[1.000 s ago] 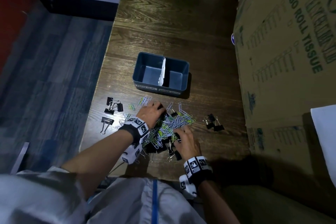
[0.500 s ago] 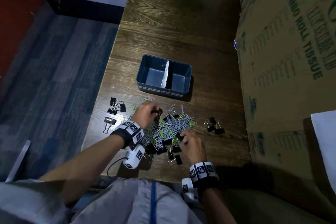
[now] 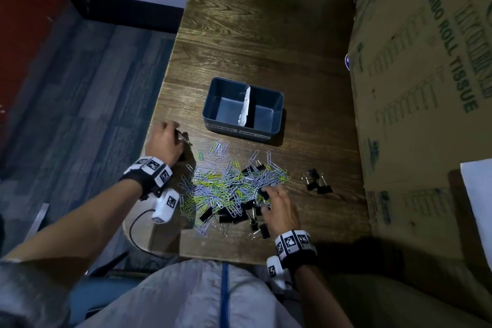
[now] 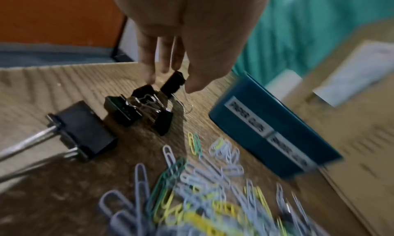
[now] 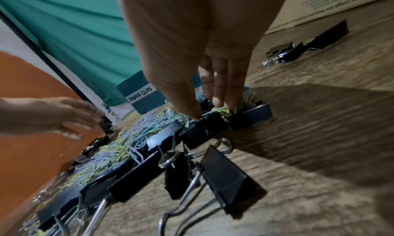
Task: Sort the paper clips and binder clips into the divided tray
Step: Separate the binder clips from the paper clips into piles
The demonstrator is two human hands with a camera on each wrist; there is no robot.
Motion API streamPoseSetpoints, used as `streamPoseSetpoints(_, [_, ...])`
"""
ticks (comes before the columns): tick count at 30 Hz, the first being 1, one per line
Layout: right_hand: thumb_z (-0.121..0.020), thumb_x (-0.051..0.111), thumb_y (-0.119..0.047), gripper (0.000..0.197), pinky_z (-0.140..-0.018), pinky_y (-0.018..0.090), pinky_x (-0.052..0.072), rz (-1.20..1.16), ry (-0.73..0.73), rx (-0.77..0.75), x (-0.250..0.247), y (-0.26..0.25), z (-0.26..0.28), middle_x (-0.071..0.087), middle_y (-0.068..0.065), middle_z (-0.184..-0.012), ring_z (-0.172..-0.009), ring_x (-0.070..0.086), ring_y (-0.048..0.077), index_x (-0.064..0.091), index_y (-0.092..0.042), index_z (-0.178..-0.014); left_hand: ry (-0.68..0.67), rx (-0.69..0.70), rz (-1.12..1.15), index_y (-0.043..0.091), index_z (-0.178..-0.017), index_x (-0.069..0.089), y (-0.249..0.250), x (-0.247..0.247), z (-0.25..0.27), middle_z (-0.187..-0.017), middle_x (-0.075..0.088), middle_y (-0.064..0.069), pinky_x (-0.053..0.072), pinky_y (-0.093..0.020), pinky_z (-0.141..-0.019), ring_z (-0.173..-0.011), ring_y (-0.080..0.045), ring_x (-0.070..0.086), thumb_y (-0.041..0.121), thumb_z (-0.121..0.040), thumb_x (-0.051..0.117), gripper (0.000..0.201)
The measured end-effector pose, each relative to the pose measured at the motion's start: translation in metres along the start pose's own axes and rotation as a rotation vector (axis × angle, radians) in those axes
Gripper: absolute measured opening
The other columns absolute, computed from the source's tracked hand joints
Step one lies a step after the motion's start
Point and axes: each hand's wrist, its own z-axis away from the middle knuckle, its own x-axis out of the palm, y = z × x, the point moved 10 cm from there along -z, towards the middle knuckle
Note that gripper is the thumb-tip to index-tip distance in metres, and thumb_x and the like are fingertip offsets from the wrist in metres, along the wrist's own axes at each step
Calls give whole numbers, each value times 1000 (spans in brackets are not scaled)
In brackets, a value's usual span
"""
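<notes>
A dark blue tray (image 3: 241, 130) with a white paper divider (image 3: 245, 106) stands on the wooden table, both halves empty. In front of it lies a pile of coloured paper clips (image 3: 226, 186), with black binder clips (image 3: 229, 217) along its near edge. My left hand (image 3: 177, 136) is left of the pile, pinching a small black binder clip (image 4: 172, 84) just above a group of binder clips (image 4: 140, 108). My right hand (image 3: 266, 196) is at the pile's right front. Its thumb and fingers pinch a black binder clip (image 5: 204, 130) lying there.
A large cardboard box (image 3: 426, 88) walls off the table's right side. A few binder clips (image 3: 318, 184) lie apart, right of the pile. The table's left edge (image 3: 159, 104) drops to the floor beside my left hand. A black cable (image 3: 133, 231) hangs at the near edge.
My left hand left the top of the pile and moved left with a binder clip to the separate group. My right hand stayed at the pile's right front.
</notes>
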Motion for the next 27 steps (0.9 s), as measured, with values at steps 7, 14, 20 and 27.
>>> streamPoseSetpoints(7, [-82, 76, -24, 43, -79, 41, 58, -3, 20, 22, 1, 3, -9, 53, -7, -122, -106, 60, 18, 57, -31, -120, -318, 783, -173, 14, -118, 56, 99, 66, 117, -105, 54, -4, 51, -32, -77, -92, -18, 52, 24, -83, 67, 38])
streamPoseSetpoints(14, [-82, 78, -23, 24, -73, 40, 59, -57, 81, 50, -4, -1, -14, 55, -6, -110, -92, 62, 17, 66, -28, -102, -471, 1078, -355, 20, -127, 50, 131, 117, 197, -115, 55, -4, 51, -33, -79, -96, -17, 53, 36, -92, 54, 40])
streamPoseSetpoints(20, [-77, 80, -20, 18, -68, 39, 57, -211, 101, 138, -11, 6, -14, 69, -6, -87, -74, 64, 16, 64, -28, -80, -486, 855, -422, 15, -127, 43, 154, 140, 174, -130, 51, -6, 45, -39, -94, -112, -22, 47, 34, -93, 54, 41])
streamPoseSetpoints(27, [-74, 79, -10, 23, -70, 35, 56, -301, 89, 200, -23, 15, -12, 66, -10, -75, -72, 64, 13, 63, -27, -77, -538, 646, -431, 15, -129, 46, 159, 149, 153, -126, 53, -10, 52, -41, -83, -112, -27, 50, 14, -78, 69, 55])
